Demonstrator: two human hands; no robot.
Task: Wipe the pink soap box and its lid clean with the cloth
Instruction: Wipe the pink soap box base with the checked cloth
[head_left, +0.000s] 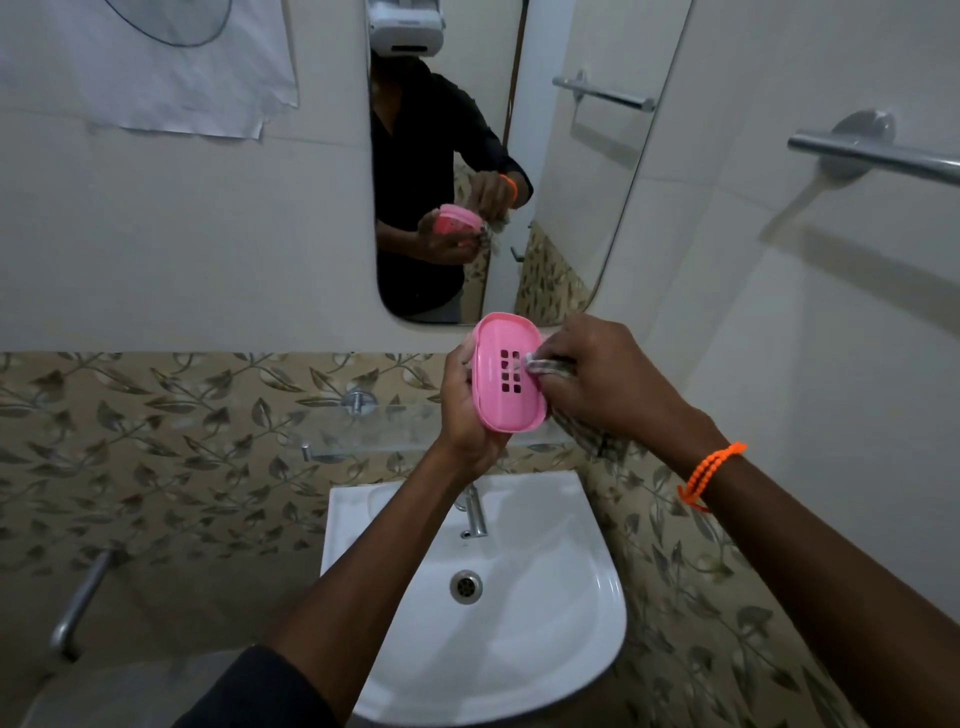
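The left hand (467, 410) grips the pink box (509, 371) from its 9 o'clock side, fingers curled behind the long edge, thumb side toward the camera, holding it up over the sink (545, 649) with its open face turned to the viewer. The box stands on end, tilted a little, and shows 8 small rectangular holes in 2 columns in its floor. The right hand (608, 379) comes in from 3 o'clock, clenched around a bunched cloth (545, 366); the cloth's pale tip presses on the box floor just beside the holes, and more of it hangs below the hand. An orange band (711, 475) circles the right wrist. The tap (475, 512) sits at the sink's 12 o'clock, the drain (466, 586) near its middle. A glass shelf (395, 426) runs behind the hands. The mirror (571, 208) at 12 o'clock repeats hands, box and cloth. A rail (878, 156) is fixed at 2 o'clock. Whether the piece held is the box base or the lid, I cannot tell.
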